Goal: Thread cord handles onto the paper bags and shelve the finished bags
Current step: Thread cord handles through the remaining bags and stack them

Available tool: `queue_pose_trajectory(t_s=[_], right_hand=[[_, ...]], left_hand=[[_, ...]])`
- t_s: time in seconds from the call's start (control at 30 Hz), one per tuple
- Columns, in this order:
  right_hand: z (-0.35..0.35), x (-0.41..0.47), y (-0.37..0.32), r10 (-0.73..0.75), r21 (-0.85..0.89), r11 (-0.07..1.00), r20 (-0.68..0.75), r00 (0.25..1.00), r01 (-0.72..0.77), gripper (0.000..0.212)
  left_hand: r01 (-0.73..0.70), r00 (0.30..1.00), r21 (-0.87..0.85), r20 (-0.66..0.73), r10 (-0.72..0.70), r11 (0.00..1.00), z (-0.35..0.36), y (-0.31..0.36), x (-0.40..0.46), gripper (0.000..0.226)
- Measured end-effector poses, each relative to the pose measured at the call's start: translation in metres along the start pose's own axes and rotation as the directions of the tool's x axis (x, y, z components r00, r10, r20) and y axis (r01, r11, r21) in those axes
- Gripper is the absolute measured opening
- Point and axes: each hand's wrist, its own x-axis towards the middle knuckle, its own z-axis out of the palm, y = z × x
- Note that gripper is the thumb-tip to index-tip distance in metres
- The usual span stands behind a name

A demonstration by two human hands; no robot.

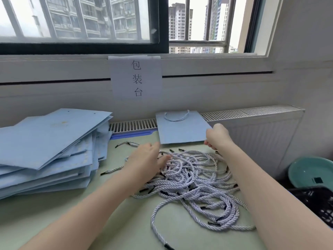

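A flat light-blue paper bag [182, 129] with a white cord handle [177, 116] threaded at its top lies at the far side of the table. My right hand [217, 137] grips its near right corner. My left hand [146, 160] hovers with relaxed fingers over the left edge of a tangled pile of white twisted cords [194, 179] with black tips, holding nothing. A tall stack of flat blue paper bags [50, 147] without handles sits on the left of the pale green table [111, 213].
A paper sign [136, 78] hangs on the wall under the window. A radiator grille [252, 112] runs behind the table. At the right sit a teal basin [310, 173] and a dark patterned object [320, 201].
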Motion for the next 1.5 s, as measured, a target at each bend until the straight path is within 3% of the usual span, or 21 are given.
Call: queue_pose_trajectory(t_s=[0.07, 0.13, 0.23, 0.3, 0.37, 0.53, 0.7, 0.87, 0.97, 1.03, 1.13, 1.23, 1.3, 1.5], right_hand=[[-0.002, 0.0, -0.001, -0.04, -0.055, 0.998, -0.013, 0.999, 0.04, 0.025], [0.001, -0.002, -0.006, -0.081, -0.144, 0.986, 0.0, 0.997, 0.08, 0.02], [0.013, -0.01, -0.017, -0.17, -0.238, 0.954, 0.07, 0.983, 0.182, 0.026], [0.022, -0.019, -0.025, -0.206, -0.288, 0.922, 0.202, 0.957, 0.259, 0.031], [0.035, -0.032, -0.03, -0.213, -0.355, 0.872, 0.345, 0.914, 0.337, 0.032], [0.053, -0.06, -0.026, -0.316, -0.481, 0.668, 0.507, 0.802, 0.567, 0.038], [0.059, -0.084, -0.023, -0.368, -0.456, 0.544, 0.624, 0.689, 0.704, 0.037], [0.073, -0.092, -0.014, -0.486, -0.575, 0.336, 0.572, 0.661, 0.746, 0.03], [0.076, -0.092, -0.012, -0.581, -0.558, 0.354, 0.497, 0.644, 0.751, 0.027], [0.077, -0.092, -0.011, -0.637, -0.528, 0.377, 0.448, 0.627, 0.761, 0.024], [0.078, -0.093, -0.012, -0.705, -0.475, 0.408, 0.38, 0.6, 0.78, 0.022], [0.082, -0.093, -0.015, -0.726, -0.448, 0.433, 0.341, 0.597, 0.782, 0.018], [0.085, -0.094, -0.016, -0.739, -0.422, 0.454, 0.313, 0.596, 0.785, 0.015], [0.093, -0.101, -0.018, -0.781, -0.255, 0.526, 0.233, 0.58, 0.811, 0.007]], left_hand=[[-0.041, 0.999, -0.023, -0.026, 0.04, 0.999, -0.003, -0.004, -0.014, 0.061], [-0.126, 0.992, -0.013, -0.015, 0.126, 0.992, -0.007, -0.004, -0.029, 0.078], [-0.285, 0.955, 0.02, 0.097, 0.282, 0.958, -0.007, -0.002, -0.048, 0.105], [-0.334, 0.935, 0.042, 0.144, 0.325, 0.942, -0.002, -0.002, -0.053, 0.1], [-0.346, 0.934, 0.024, 0.097, 0.342, 0.938, 0.003, -0.007, -0.052, 0.089], [-0.292, 0.953, -0.016, -0.09, 0.289, 0.956, 0.008, -0.023, -0.042, 0.063], [-0.075, 0.965, 0.048, -0.248, 0.084, 0.996, 0.003, -0.029, -0.038, 0.03], [0.005, 0.997, 0.089, -0.077, 0.002, 0.996, -0.044, -0.028, -0.032, 0.05], [0.058, 0.953, -0.01, -0.297, -0.058, 0.998, -0.091, -0.039, -0.028, 0.036], [0.167, 0.897, -0.05, -0.407, -0.173, 0.985, -0.11, -0.06, -0.024, 0.031], [0.458, 0.861, 0.104, -0.297, -0.412, 0.883, -0.115, -0.099, -0.021, 0.046], [0.597, 0.802, 0.157, -0.096, -0.59, 0.787, -0.107, -0.125, -0.026, 0.064], [0.601, 0.798, 0.175, -0.065, -0.6, 0.78, -0.102, -0.133, -0.027, 0.064], [0.467, 0.884, 0.423, -0.188, -0.429, 0.777, -0.102, -0.12, -0.027, 0.021]])
